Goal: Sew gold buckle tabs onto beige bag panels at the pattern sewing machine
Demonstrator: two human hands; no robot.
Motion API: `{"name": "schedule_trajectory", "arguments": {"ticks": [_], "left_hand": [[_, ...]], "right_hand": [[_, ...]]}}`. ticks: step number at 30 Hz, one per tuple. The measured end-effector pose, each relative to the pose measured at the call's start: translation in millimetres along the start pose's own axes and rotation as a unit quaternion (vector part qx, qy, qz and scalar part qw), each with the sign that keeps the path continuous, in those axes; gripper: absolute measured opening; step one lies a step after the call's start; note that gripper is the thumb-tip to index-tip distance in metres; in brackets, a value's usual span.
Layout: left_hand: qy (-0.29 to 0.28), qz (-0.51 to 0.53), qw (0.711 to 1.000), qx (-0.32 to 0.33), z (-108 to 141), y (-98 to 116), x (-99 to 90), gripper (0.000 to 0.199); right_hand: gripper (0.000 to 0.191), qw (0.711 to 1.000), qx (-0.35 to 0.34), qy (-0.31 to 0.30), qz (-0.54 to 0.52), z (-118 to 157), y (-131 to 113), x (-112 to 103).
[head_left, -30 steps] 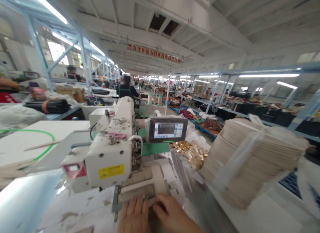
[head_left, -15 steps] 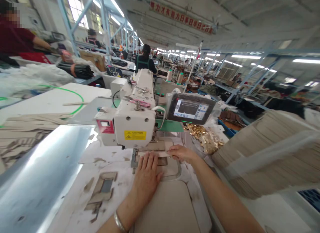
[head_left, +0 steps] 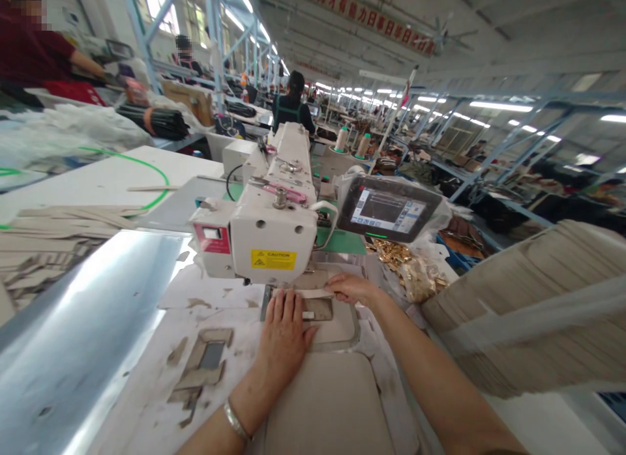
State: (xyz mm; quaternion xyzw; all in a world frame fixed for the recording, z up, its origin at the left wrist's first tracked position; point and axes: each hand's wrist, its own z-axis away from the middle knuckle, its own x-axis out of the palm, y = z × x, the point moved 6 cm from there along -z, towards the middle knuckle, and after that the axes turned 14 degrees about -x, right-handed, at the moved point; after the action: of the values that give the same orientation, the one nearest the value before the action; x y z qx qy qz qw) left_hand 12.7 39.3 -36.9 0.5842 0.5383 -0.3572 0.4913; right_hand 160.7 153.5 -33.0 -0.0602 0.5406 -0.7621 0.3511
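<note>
Left hand [head_left: 283, 334]: open and flat, fingers [head_left: 286, 309] spread on a tan template [head_left: 337, 329], just below the sewing machine [head_left: 268, 236] head. Right hand [head_left: 353, 289]: loosely curled, fingertips on the end of a pale strip [head_left: 306, 293] lying across the template; grip impossible to tell. Template near the middle of the paper-covered table [head_left: 215, 298], under the needle area. To the right, a screen [head_left: 388, 209], bagged brass fittings [head_left: 415, 272] and a wrapped stack of panels [head_left: 528, 308].
</note>
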Motion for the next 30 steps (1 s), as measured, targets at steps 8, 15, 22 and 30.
{"name": "schedule_trajectory", "arguments": {"ticks": [8,15,22,30], "left_hand": [[0.033,-0.022,0.999,-0.012,-7.1,-2.8,-3.3,0.064],[0.034,-0.05,0.998,-0.014,-9.5,0.7,-11.5,0.069],[-0.006,-0.044,0.999,-0.008,-17.9,1.9,-23.7,0.065],[-0.013,-0.033,0.999,0.006,-20.2,0.2,-22.6,0.062]], "right_hand": [[0.026,0.999,0.02,0.027,0.026,-7.6,4.9,-1.9],[0.021,0.999,0.01,0.037,0.033,-5.4,3.9,-1.1],[0.025,0.989,-0.026,0.053,0.137,-3.9,4.6,-8.5],[0.031,0.986,0.025,0.069,0.152,7.7,9.2,-8.7]]}}
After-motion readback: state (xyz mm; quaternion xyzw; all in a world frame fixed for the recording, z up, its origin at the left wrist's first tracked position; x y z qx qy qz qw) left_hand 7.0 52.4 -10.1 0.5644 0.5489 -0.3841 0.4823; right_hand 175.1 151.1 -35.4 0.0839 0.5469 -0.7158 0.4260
